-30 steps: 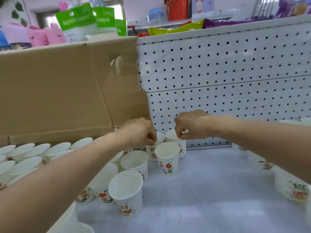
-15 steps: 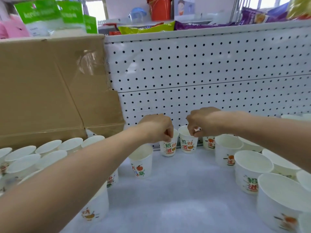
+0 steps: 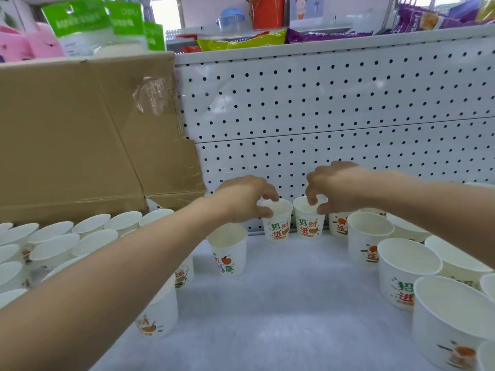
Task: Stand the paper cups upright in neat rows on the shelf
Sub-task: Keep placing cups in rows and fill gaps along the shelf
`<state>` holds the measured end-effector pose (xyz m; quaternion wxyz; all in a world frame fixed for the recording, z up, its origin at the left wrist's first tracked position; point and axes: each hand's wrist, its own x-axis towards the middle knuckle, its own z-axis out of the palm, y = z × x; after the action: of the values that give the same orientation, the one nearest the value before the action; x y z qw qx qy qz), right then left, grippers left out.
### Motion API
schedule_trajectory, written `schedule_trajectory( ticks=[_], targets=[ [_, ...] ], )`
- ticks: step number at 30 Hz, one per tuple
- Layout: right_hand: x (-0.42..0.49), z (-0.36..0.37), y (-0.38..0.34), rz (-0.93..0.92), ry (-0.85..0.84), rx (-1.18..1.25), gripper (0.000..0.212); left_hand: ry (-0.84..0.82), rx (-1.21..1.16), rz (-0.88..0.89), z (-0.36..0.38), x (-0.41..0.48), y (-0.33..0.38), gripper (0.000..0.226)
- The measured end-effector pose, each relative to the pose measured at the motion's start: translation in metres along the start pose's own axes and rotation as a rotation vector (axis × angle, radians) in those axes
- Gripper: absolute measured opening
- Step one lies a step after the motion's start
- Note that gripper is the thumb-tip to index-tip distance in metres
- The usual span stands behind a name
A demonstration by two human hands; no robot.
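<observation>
Two white paper cups with green and orange print stand upright side by side against the pegboard at the back of the shelf (image 3: pixel 281 317). My left hand (image 3: pixel 243 199) pinches the rim of the left cup (image 3: pixel 278 226). My right hand (image 3: pixel 334 188) pinches the rim of the right cup (image 3: pixel 309 226). Another cup (image 3: pixel 229 253) stands just in front and to the left. Several more upright cups fill the left side (image 3: pixel 53 245) and the right side (image 3: pixel 407 269) of the shelf.
A brown cardboard box (image 3: pixel 80 135) stands at the back left, above the left cups. The white pegboard (image 3: pixel 334 103) closes the back. Snack bags (image 3: pixel 241 41) and green packs (image 3: pixel 77 25) lie on the level above.
My view has shifted slightly nearer. Both hands stay on the two back cups, their fingers now more spread over the rims.
</observation>
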<state>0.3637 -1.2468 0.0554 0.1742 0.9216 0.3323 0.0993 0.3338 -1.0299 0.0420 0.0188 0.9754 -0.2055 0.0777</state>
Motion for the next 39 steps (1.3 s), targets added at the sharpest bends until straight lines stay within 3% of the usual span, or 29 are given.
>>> schedule_trajectory(
  ticks=[4, 8, 13, 17, 21, 31, 35, 39],
  targets=[
    [0.001, -0.015, -0.025, -0.085, 0.114, 0.166, 0.03, 0.047, -0.097, -0.072, -0.029, -0.041, -0.024, 0.035],
    [0.014, -0.03, -0.071, -0.208, 0.041, 0.521, 0.054, -0.116, -0.139, -0.181, -0.049, -0.091, -0.056, 0.049],
    [0.039, -0.033, -0.114, -0.239, -0.104, 0.564, 0.085, -0.326, -0.039, -0.292, -0.046, -0.118, -0.069, 0.077],
    [0.046, -0.029, -0.128, -0.193, -0.071, 0.456, 0.072, -0.371, -0.02, -0.28, -0.039, -0.114, -0.065, 0.082],
    [0.034, -0.029, -0.117, -0.169, -0.095, 0.5, 0.069, -0.379, 0.012, -0.282, -0.036, -0.11, -0.066, 0.079],
    [-0.034, -0.008, -0.047, -0.013, -0.132, 0.528, 0.059, -0.256, -0.012, -0.226, -0.036, -0.107, -0.07, 0.072],
    [-0.037, -0.008, -0.049, 0.009, -0.14, 0.565, 0.061, -0.409, 0.05, -0.321, -0.041, -0.113, -0.073, 0.084],
    [-0.038, -0.009, -0.053, 0.027, -0.146, 0.558, 0.061, -0.468, 0.117, -0.358, -0.032, -0.11, -0.069, 0.075]
  ],
)
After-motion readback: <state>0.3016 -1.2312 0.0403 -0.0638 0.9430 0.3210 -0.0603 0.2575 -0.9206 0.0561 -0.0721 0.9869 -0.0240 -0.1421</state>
